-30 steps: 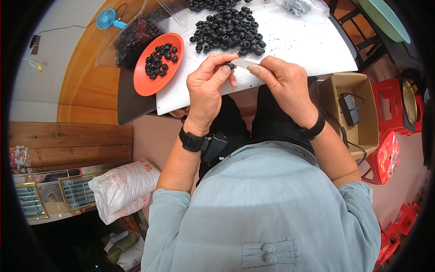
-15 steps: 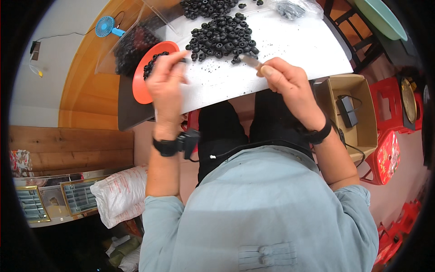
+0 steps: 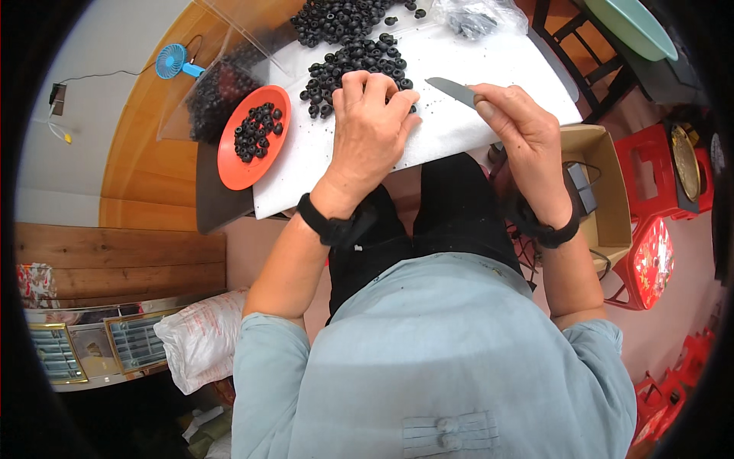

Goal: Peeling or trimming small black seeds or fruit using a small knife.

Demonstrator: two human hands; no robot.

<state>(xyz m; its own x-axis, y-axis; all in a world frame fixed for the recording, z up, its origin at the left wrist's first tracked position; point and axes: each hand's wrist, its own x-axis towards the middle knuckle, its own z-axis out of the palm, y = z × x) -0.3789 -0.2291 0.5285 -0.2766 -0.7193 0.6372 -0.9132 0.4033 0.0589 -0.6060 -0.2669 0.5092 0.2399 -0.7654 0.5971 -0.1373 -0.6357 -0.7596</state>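
My right hand (image 3: pixel 524 138) grips a small knife (image 3: pixel 453 90) by its handle. The blade points left above the white tabletop (image 3: pixel 466 57). My left hand (image 3: pixel 371 126) lies over the near edge of a pile of small round black parts with holes (image 3: pixel 359 65). Its fingers curl down among the parts. Whatever they pinch is mostly hidden, though a bit of black shows beside the fingertips. Left of that hand, an orange-red plate (image 3: pixel 237 174) holds several of the same black parts (image 3: pixel 256 136).
A clear bin (image 3: pixel 222 96) of black parts stands behind the plate. More parts and a clear plastic bag (image 3: pixel 482 19) lie at the far side. At the right are a cardboard box (image 3: pixel 612 191) with a black adapter, red stools (image 3: pixel 646 264) and a green basin (image 3: pixel 634 27).
My left hand has moved right from over the plate to the near edge of the pile. My right hand, with the knife, has shifted slightly right, and the blade now lies flatter.
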